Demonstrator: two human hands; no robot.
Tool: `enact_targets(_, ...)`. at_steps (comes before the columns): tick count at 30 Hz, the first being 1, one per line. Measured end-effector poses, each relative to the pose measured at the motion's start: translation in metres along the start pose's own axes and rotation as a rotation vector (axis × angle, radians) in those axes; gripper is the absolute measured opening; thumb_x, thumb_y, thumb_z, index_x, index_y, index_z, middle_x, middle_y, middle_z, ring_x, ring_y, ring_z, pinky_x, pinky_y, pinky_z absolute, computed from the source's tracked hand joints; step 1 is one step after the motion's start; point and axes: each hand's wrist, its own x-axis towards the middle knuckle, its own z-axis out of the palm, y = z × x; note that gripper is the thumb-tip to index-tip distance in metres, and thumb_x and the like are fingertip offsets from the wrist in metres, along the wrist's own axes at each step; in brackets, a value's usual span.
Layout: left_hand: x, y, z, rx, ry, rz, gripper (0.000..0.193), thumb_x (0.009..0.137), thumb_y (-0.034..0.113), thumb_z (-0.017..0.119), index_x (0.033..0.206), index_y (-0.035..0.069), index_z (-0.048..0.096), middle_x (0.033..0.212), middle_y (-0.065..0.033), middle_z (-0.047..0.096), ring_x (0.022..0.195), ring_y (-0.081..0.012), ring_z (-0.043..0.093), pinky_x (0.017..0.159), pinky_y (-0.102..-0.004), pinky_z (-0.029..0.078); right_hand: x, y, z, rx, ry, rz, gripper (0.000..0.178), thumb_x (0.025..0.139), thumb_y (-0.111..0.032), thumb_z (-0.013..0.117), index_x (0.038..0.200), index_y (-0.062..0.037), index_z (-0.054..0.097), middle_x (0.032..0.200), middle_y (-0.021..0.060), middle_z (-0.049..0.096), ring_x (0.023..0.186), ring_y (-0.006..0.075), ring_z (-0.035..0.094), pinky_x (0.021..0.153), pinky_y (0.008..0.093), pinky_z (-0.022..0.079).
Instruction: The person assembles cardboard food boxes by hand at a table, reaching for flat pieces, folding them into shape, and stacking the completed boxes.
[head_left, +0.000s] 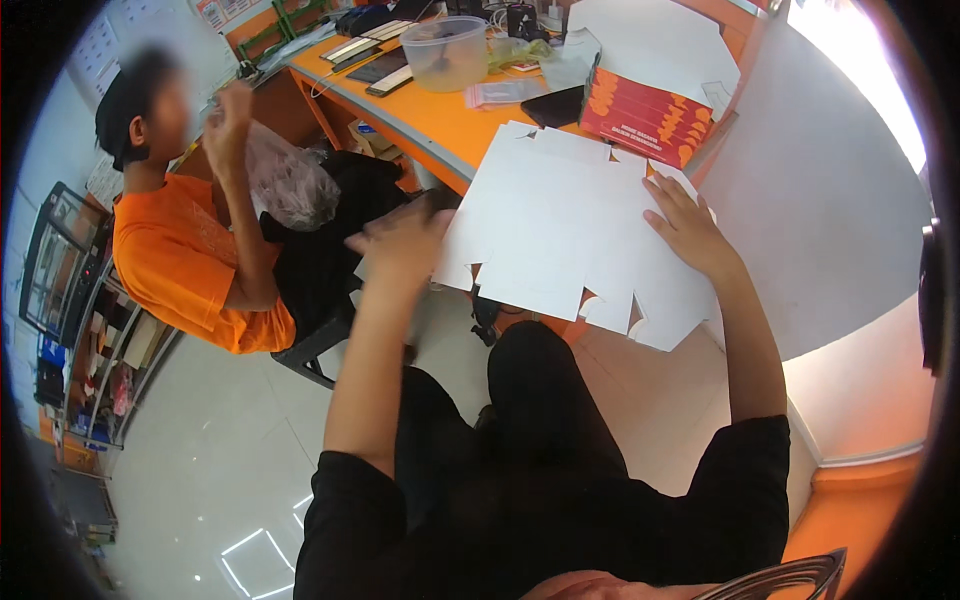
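A flat, die-cut cardboard box blank (pixel 545 215), white on this side with slots and tabs along its edges, lies half over the table's front edge above my knees. My right hand (pixel 688 228) rests flat on its right part, fingers spread. At the blank's left edge is my left hand (pixel 405 240), smeared by motion. Its thumb and fingers look apart, with nothing visible in them; whether it touches the cardboard I cannot tell. Behind the blank stands a stack of box blanks (pixel 645 105) with a red printed face and white tops.
The orange table (pixel 450 125) carries a clear plastic tub (pixel 443 55), phones (pixel 390 80), a plastic packet (pixel 500 94) and cables. To my left sits a person in an orange shirt (pixel 190 260), a clear plastic bag (pixel 292 180) beside their raised arm. A white panel (pixel 820 200) stands at right.
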Motion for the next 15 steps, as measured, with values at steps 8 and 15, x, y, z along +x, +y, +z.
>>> enact_targets(8, -0.003, 0.090, -0.061, -0.242, -0.051, 0.695, 0.057, 0.093, 0.036, 0.044, 0.141, 0.012, 0.027, 0.145, -0.0141, 0.026, 0.136, -0.0286, 0.022, 0.107, -0.0542, 0.019, 0.001, 0.000, 0.002, -0.008, -0.007, 0.003, 0.054, 0.094, -0.043, 0.035, 0.140, -0.0149, 0.029, 0.149, 0.0069, 0.021, 0.138, 0.0224, 0.017, 0.110, 0.0514, 0.013)
enact_targets(15, 0.087, -0.019, 0.001, -0.263, -0.121, 0.541, 0.059, 0.090, 0.051, 0.039, 0.133, 0.010, 0.043, 0.140, -0.0142, 0.036, 0.130, -0.0333, 0.031, 0.102, -0.0611, 0.019, 0.004, -0.015, 0.004, 0.032, 0.041, -0.049, 0.056, 0.094, -0.044, 0.037, 0.139, -0.0122, 0.031, 0.148, 0.0083, 0.023, 0.137, 0.0234, 0.019, 0.109, 0.0523, 0.014)
